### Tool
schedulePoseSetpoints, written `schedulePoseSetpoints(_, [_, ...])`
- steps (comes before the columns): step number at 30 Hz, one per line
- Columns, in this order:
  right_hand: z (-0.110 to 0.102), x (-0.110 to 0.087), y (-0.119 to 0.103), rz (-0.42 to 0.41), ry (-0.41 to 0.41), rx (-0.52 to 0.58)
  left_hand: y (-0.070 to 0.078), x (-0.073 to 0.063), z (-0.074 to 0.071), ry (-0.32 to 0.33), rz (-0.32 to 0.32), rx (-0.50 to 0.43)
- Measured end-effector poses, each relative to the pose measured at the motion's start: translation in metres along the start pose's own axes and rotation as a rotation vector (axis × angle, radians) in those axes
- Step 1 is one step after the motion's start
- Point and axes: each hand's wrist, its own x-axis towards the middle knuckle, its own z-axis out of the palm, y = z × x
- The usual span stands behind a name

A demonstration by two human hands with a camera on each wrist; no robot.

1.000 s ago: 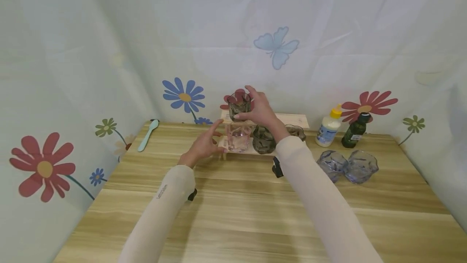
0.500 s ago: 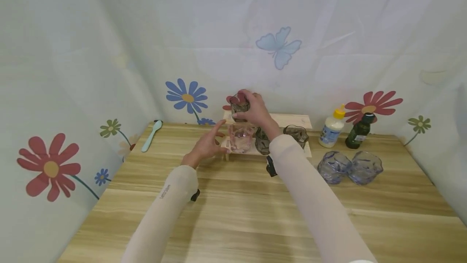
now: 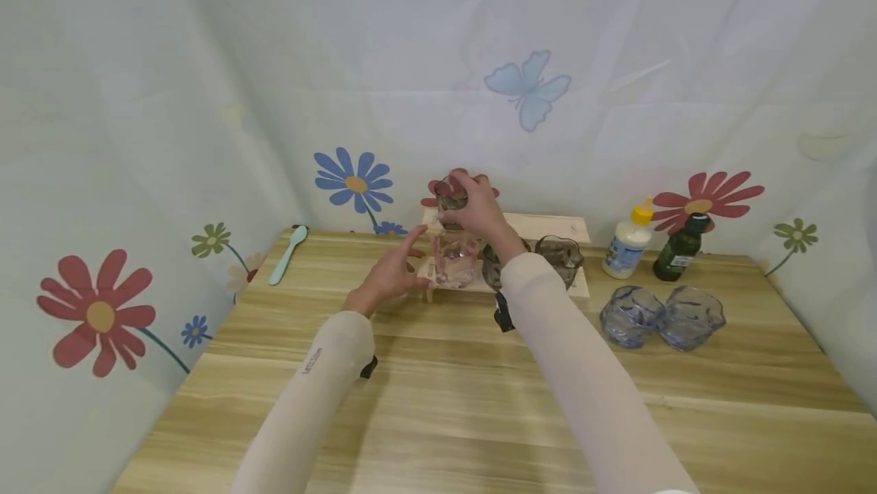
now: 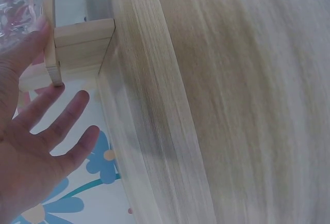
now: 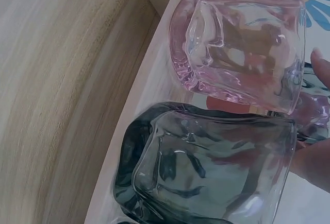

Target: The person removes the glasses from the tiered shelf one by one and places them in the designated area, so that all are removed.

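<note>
A dark grey tumbler [image 3: 445, 206] stands at the left end of the upper shelf of a small wooden rack [image 3: 548, 227]. My right hand [image 3: 483, 212] grips it, thumb low on its front and fingers over the rim. Below it on the lower shelf sits a pink tumbler [image 3: 455, 259]. Two more grey tumblers [image 3: 560, 256] share that shelf; one, a grey tumbler [image 5: 206, 167] in the right wrist view, is close beside the pink one. My left hand [image 3: 390, 275] is at the rack's left end, fingers spread, with fingertips at the shelf's end board [image 4: 51, 54].
Right of the rack, two bluish glasses [image 3: 690, 317] stand side by side on the wooden table [image 3: 425, 418]. Behind them are a yellow-capped white bottle [image 3: 625, 249] and a dark green bottle [image 3: 678, 250]. A mint spoon [image 3: 288, 256] lies far left. A flowered curtain [image 3: 384, 37] hangs behind.
My right hand's raised fingers have come down over the grey tumbler's rim. My left hand stays at the rack's end. The head view has shifted slightly.
</note>
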Motion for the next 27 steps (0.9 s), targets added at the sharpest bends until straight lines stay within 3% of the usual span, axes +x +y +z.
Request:
schedulePoseSetpoints(14, [-0.0007, -0.0011, -0.0031, 0.017, -0.019, -0.022, -0.0009, -0.0020, 0.0021, 0.000, -0.012, -0.006])
schedulePoseSetpoints(27, [-0.0015, -0.0016, -0.0049, 0.010, 0.024, -0.025, 0.0001, -0.0002, 0.0009, 0.000, -0.017, 0.007])
